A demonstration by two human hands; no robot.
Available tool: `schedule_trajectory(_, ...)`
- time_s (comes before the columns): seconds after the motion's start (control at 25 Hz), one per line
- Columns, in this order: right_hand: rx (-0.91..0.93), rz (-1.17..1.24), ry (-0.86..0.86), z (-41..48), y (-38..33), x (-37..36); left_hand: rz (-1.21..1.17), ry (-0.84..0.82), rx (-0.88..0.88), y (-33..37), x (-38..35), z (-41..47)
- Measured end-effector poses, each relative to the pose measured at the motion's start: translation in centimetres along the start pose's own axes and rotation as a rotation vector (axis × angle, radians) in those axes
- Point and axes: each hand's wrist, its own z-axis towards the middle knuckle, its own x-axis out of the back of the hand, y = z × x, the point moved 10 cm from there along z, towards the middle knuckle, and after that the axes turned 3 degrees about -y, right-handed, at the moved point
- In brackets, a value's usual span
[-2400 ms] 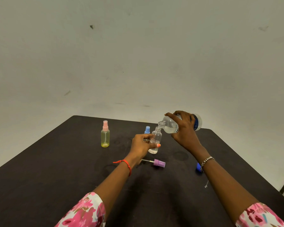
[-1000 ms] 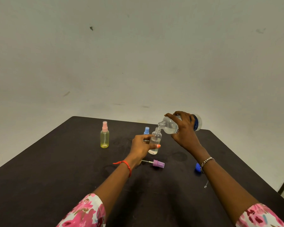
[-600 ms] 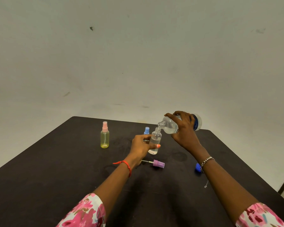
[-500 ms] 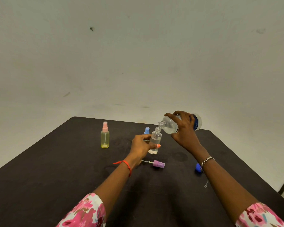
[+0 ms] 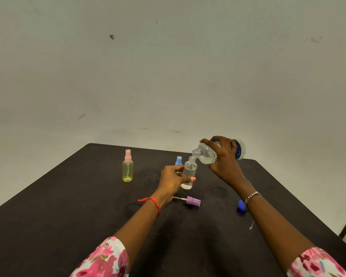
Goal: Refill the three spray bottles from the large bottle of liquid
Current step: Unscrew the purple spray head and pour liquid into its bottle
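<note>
Left grip: The left grip (image 5: 173, 179) is curled round the small clear spray bottle (image 5: 189, 169), thumb across its front. It holds the bottle upright, low over the dark table (image 5: 68, 206). Whether the base touches the top, I cannot tell.

Right grip: The right grip (image 5: 225, 162) is wrapped round the large bottle (image 5: 207, 154), which is tipped almost flat. Its open mouth points to nine o'clock and meets the small bottle's bare neck.

Step in hand: By my reading this is the pour itself, into one of the three. The level inside is too faint to judge.

Close by: A purple spray head (image 5: 192, 201) with its dip tube lies on its side at six o'clock of the held bottle. A blue cap (image 5: 241, 205), likely the large bottle's, sits at four o'clock beside the right wrist.

Further out: A blue-topped spray bottle (image 5: 178, 160) stands at eleven o'clock, mostly hidden behind the left grip. A pink-topped yellow bottle (image 5: 127, 168) stands capped at nine o'clock, well apart.

Next move: The narrow neck leaves little margin. The large bottle wants righting before the small one brims, then the purple head screwed back on.
</note>
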Motion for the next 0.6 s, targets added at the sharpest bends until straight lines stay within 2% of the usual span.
schedule_trajectory(0.6, 0.013, -0.013, 0.029, -0.22, -0.08, 0.39, 0.001, -0.014, -0.004, -0.28, -0.22, 0.12)
